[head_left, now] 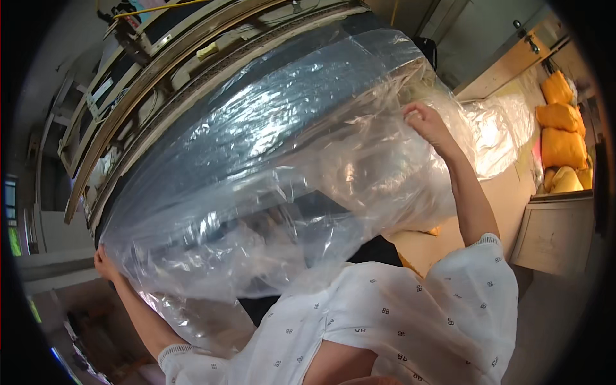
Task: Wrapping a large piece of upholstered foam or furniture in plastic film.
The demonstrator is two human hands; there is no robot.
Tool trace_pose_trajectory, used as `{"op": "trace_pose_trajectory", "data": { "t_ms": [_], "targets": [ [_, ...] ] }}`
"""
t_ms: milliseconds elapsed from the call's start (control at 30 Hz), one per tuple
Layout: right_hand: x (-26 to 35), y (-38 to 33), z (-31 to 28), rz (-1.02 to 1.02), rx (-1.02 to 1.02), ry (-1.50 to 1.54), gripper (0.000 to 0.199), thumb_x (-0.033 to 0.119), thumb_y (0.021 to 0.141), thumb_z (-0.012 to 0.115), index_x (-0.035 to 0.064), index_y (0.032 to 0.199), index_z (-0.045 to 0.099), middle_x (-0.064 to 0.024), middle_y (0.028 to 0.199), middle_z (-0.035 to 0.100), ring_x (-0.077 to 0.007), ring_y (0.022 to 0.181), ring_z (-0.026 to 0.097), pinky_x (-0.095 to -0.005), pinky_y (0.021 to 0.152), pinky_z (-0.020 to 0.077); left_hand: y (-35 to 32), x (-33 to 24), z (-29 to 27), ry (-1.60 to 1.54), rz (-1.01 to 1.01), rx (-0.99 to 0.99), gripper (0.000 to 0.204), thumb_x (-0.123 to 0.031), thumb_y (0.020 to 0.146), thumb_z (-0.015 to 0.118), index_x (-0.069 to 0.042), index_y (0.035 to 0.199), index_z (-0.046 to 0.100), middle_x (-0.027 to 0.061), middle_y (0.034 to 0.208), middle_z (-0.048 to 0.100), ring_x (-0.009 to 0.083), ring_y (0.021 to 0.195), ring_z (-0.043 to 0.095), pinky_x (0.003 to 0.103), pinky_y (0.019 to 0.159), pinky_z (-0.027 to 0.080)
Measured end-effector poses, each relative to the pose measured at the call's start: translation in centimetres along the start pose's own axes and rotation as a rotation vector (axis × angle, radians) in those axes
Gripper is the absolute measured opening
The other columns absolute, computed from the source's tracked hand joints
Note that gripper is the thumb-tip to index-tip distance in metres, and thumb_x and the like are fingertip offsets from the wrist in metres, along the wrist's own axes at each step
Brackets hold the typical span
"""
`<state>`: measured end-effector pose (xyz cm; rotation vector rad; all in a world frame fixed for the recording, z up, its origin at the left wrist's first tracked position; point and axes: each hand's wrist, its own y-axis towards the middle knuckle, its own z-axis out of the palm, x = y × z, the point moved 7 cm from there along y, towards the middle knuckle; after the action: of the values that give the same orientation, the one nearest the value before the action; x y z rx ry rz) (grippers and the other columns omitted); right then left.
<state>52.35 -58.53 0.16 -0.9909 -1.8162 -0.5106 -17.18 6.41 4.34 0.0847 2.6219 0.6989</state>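
Note:
A large sheet of clear plastic film spreads in front of me, wrinkled and shiny. It lies over a dark, smooth surface along the near side of a long machine, and its near part hangs down toward my body. At the sheet's left end, my left hand is closed on the film's edge. My right hand is raised over the right part, with fingers curled in a pinch on the film. More of the sheet trails past my right arm to the floor.
Long rails of the machine run across the far left. Yellow-orange bundles are stacked at the far right, above a pale wooden box. A wooden board stands at the back right.

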Motion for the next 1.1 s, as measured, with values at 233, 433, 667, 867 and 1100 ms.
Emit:
{"op": "trace_pose_trajectory", "data": {
  "t_ms": [233, 433, 667, 867, 1100],
  "targets": [
    [10.2, 3.2, 0.6, -0.497, -0.35, -0.516, 0.017, 0.015, 0.082, 0.055, 0.005, 0.095, 0.058, -0.0082, 0.086, 0.055, -0.023, 0.076, 0.054, -0.0315, 0.067, 0.0427, 1.1, 2.2, 0.7, -0.125, 0.023, 0.013, 0.037, -0.041, 0.081, 0.062, -0.004, 0.087, 0.068, 0.0071, 0.082, 0.067, 0.0205, 0.073, 0.06, 0.032, 0.07, 0.046],
    [11.2, 9.7, 7.4, -0.843, -0.164, -0.746, 0.037, 0.027, 0.089, 0.047, 0.0032, 0.118, 0.052, -0.0104, 0.125, 0.049, -0.0267, 0.118, 0.043, -0.0372, 0.096, 0.0349, 1.4, 2.1, 1.4, -0.031, 0.0, 0.005, 0.037, -0.04, 0.082, 0.061, -0.005, 0.089, 0.068, 0.0079, 0.083, 0.067, 0.0201, 0.075, 0.061, 0.032, 0.071, 0.045],
    [11.1, 4.5, 7.5, -0.77, -0.271, -0.791, 0.038, 0.028, 0.088, 0.05, 0.0032, 0.116, 0.054, -0.0111, 0.113, 0.051, -0.0301, 0.108, 0.046, -0.0394, 0.091, 0.0371, 2.0, 3.4, 0.5, -0.102, 0.024, 0.012, 0.036, -0.042, 0.084, 0.057, -0.01, 0.094, 0.068, 0.0059, 0.09, 0.067, 0.0206, 0.08, 0.061, 0.032, 0.073, 0.044],
    [12.0, 5.9, 6.4, -0.706, -0.416, -0.871, 0.028, 0.024, 0.084, 0.056, 0.0052, 0.102, 0.062, -0.0067, 0.09, 0.05, -0.0257, 0.085, 0.048, -0.0363, 0.076, 0.0404, 0.1, 2.1, -4.8, -0.265, 0.051, -0.118, 0.034, -0.032, 0.086, 0.06, -0.003, 0.102, 0.065, 0.0065, 0.098, 0.066, 0.0163, 0.089, 0.058, 0.028, 0.081, 0.044],
    [11.6, 8.7, 4.2, -0.722, -0.461, -0.774, 0.018, 0.026, 0.078, 0.061, 0.0084, 0.075, 0.062, -0.0031, 0.078, 0.053, -0.0249, 0.078, 0.05, -0.0372, 0.069, 0.0408, -2.6, 3.0, -12.2, -0.651, -0.12, 0.127, 0.037, -0.031, 0.089, 0.056, -0.005, 0.115, 0.055, 0.0042, 0.106, 0.057, 0.0165, 0.092, 0.053, 0.028, 0.079, 0.044]
  ]
}}
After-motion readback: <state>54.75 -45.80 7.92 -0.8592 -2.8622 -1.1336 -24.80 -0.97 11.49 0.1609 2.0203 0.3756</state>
